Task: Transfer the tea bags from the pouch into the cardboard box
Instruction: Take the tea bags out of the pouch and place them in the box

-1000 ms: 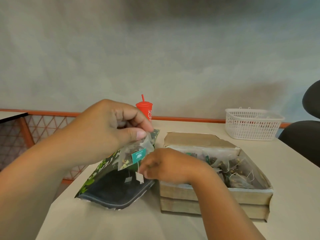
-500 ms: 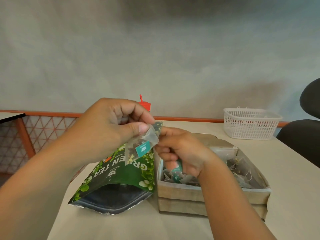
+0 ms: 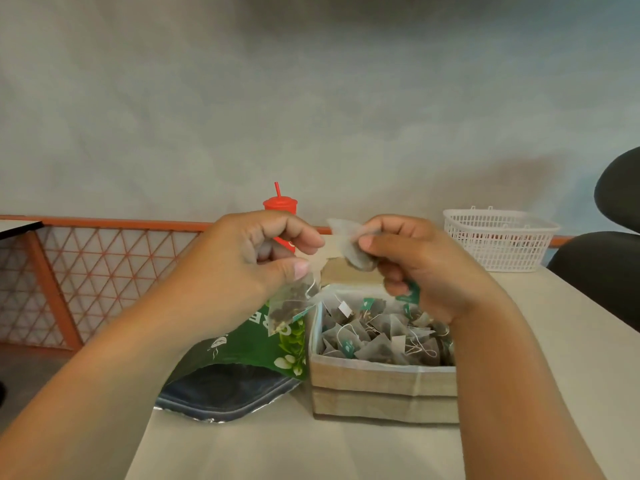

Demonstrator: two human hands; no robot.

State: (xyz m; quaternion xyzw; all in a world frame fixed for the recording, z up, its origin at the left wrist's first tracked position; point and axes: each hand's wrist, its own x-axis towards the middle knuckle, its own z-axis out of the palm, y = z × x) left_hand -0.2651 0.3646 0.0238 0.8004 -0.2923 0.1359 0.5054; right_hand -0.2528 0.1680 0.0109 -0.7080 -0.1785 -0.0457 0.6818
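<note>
Tea bag (image 3: 289, 306) pinched by left hand (image 3: 249, 268), second tea bag (image 3: 349, 244) by right hand (image 3: 415, 268); both should be released low inside cardboard box (image 3: 381, 379), strings kept untangled.

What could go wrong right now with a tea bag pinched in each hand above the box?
The tea bag in the left hand hangs over the seam between the green pouch and the cardboard box; dropped there, it may land outside. Loose strings in the box could snag the second tea bag in the right hand. The pouch lies at the table edge; a nudge might tip it off.
</note>
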